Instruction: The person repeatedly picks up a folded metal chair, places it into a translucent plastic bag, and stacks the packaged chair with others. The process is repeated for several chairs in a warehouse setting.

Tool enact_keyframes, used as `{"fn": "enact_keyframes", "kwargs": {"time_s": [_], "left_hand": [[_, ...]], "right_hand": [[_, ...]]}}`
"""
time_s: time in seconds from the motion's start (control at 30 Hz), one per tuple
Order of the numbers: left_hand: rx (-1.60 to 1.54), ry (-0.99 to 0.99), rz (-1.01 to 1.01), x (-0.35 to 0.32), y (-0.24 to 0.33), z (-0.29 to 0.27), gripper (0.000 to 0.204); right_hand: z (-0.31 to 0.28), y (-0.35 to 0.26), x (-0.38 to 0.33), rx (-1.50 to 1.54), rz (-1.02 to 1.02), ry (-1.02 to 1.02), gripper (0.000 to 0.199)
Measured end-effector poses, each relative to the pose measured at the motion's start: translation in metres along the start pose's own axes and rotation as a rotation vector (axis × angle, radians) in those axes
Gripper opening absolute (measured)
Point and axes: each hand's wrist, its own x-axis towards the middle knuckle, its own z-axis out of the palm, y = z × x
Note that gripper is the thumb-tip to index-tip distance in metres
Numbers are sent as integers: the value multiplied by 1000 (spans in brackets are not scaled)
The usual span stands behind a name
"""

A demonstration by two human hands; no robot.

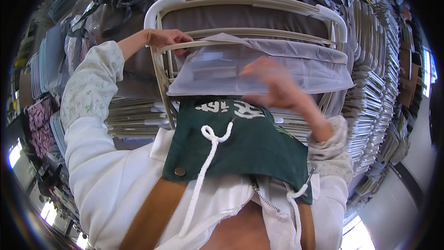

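A cream tubular metal frame with white rounded corner pieces stands in front of me. My left hand is closed around a bar at its left side, thumb and fingers on the tube. A translucent plastic sheet hangs over the frame's near bar and spreads down toward my chest. My right hand is over the right half of the sheet, smeared by motion. Whether its fingers touch the plastic, I cannot tell.
Grey-brown fabric lies behind the frame. Tall stacks of pale metal frames rise at the right, and more frames lie stacked below at the left. Dark straps hang at the upper left. My green apron bib has white cords.
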Motion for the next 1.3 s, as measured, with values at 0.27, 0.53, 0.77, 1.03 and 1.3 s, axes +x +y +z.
{"fn": "enact_keyframes", "kwargs": {"time_s": [0.27, 0.53, 0.77, 1.03, 1.3], "left_hand": [[320, 397, 232, -11, -26, 4, 40], [-225, 528, 359, -42, -27, 28, 42], [775, 958, 851, -58, -35, 76, 48], [1265, 1044, 1249, -46, -58, 67, 31], [718, 1334, 703, -82, -117, 187, 51]], "right_hand": [[75, -35, 32, -292, 86, 35, 16], [51, -48, 55, -254, 144, -78, 18], [49, -50, 47, -111, 208, -217, 15], [20, 17, 129, 93, 443, -64, 28], [46, 40, 169, 372, 316, -694, 52]]}}
